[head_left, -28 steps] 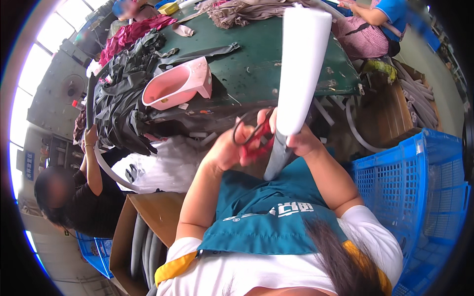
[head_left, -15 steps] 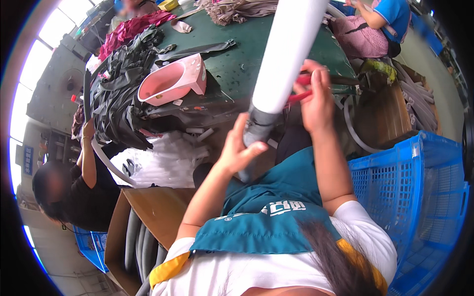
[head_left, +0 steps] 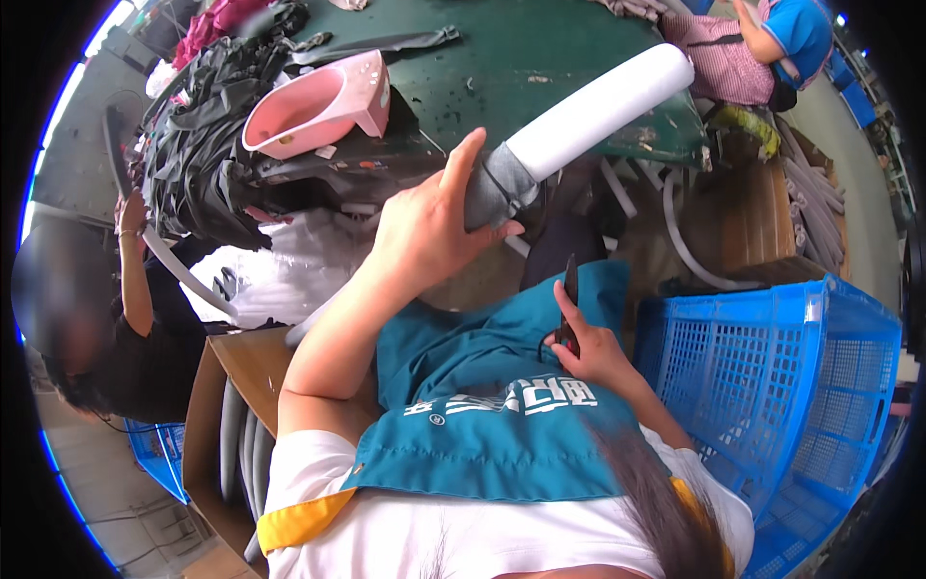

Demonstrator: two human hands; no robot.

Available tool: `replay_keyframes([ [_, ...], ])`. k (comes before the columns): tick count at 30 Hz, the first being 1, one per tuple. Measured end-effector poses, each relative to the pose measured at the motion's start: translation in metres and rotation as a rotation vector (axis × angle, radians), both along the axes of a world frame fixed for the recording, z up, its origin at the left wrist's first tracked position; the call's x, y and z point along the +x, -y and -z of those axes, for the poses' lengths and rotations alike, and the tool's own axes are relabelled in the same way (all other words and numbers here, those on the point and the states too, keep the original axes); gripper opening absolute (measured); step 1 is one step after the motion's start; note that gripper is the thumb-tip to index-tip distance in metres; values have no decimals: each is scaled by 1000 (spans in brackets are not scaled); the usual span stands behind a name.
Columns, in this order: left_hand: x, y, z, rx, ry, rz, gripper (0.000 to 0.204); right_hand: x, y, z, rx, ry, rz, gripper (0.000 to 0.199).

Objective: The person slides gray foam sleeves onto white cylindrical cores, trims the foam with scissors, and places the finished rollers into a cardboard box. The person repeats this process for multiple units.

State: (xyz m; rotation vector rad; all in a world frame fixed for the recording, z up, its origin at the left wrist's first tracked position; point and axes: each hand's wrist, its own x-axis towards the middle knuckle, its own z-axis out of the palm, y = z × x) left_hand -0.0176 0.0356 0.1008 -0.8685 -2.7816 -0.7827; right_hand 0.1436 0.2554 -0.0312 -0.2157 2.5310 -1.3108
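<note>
My left hand (head_left: 422,232) is wrapped round the grey fabric (head_left: 498,189) at the lower end of a thick white foam-like tube (head_left: 603,111). The tube slants up to the right over the table's front edge, its rounded tip pointing away from me. A dark strip or fold crosses the fabric close to the white part. Low over my teal apron, my right hand (head_left: 596,357) holds scissors (head_left: 570,289) with dark blades pointing away and red handles mostly hidden in the palm. The scissors are apart from the tube.
A pink plastic tub (head_left: 313,106) and a pile of dark fabric strips (head_left: 198,164) lie on the green table (head_left: 463,82). A blue crate (head_left: 733,357) stands at my right, a cardboard box (head_left: 246,372) of grey tubes at my left. One co-worker sits left, another far right.
The tube has swung from upright near the camera to slanting rightward and away. My right hand with the scissors has moved from beside the tube down to my lap.
</note>
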Motion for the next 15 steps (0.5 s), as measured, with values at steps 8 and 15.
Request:
replay_keyframes([
  [8, -11, 0, -5, 111, 130, -111, 50, 10, 1, 25, -1063, 425, -269, 17],
  [15, -27, 21, 4, 186, 284, 33, 51, -15, 8, 29, -1351, 989, -95, 16],
])
